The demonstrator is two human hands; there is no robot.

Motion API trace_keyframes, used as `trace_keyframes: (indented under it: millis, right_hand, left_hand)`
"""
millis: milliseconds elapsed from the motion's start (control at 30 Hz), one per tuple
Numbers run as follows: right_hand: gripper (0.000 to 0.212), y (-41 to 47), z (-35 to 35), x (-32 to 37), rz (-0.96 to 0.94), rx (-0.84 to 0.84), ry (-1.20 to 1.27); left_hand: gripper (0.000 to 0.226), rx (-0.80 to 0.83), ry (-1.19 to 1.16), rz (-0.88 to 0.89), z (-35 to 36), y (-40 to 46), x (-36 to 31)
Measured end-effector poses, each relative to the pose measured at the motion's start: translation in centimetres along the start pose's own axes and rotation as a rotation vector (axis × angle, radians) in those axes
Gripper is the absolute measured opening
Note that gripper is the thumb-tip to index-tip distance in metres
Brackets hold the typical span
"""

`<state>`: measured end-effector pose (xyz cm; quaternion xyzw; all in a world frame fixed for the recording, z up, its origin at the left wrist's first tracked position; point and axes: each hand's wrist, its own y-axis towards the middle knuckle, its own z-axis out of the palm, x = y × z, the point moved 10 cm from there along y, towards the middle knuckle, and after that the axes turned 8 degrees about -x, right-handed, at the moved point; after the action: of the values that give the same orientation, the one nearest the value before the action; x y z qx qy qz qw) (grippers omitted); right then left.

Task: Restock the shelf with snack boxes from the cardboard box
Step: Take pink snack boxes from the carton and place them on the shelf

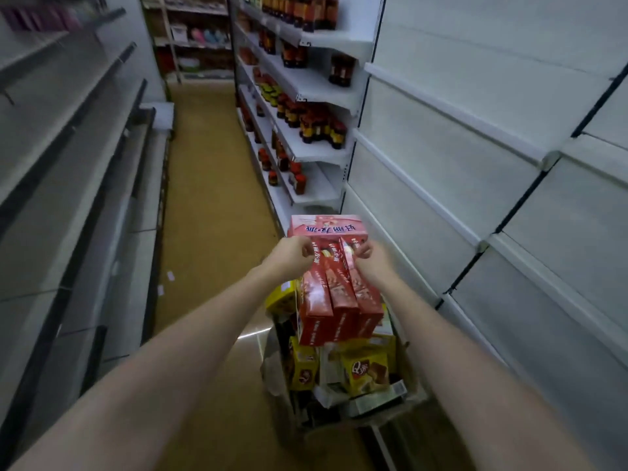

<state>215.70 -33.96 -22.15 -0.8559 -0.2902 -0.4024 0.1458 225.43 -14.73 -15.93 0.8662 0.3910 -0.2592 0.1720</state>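
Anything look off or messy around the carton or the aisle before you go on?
Yes. The cardboard box is a jumble: yellow snack boxes lie tilted among loose wrapping. Small white scraps litter the floor by the left shelving. The red boxes, held between left hand and right hand, look intact.

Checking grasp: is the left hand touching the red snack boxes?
Touching. Head view: left hand fingers curl onto the near-left edge of the red rectangular cardboard snack boxes.
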Motion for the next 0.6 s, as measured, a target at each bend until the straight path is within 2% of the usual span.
trace_keyframes:
  millis: [100,267,367,467,600]
  right_hand:
    - [0.011,0.6,0.3,0.5,-0.025,0.005,-0.008]
    - [0.025,2.7,1.0,2.0,-0.022,-0.024,-0.028]
    - [0.023,5.4,1.9,2.6,-0.018,-0.03,-0.055]
    - [0.007,7.8,2.2,3.3,-0.022,-0.057,-0.121]
    - [0.033,11.7,3.5,2.8,0.008,-0.094,-0.267]
  left_hand:
    - [0.011,-0.049,0.011,-0.038,-0.5,0.7,0.8]
    - [0.01,-0.09,0.025,-0.07,-1.2,3.0,1.9]
    - [0.017,-0.095,0.087,-0.056,-1.2,5.6,2.6]
    - [0.021,-0.043,0.172,-0.04,0.0,9.4,4.5]
    - [0.031,0.037,0.175,0.002,2.6,15.3,7.8]
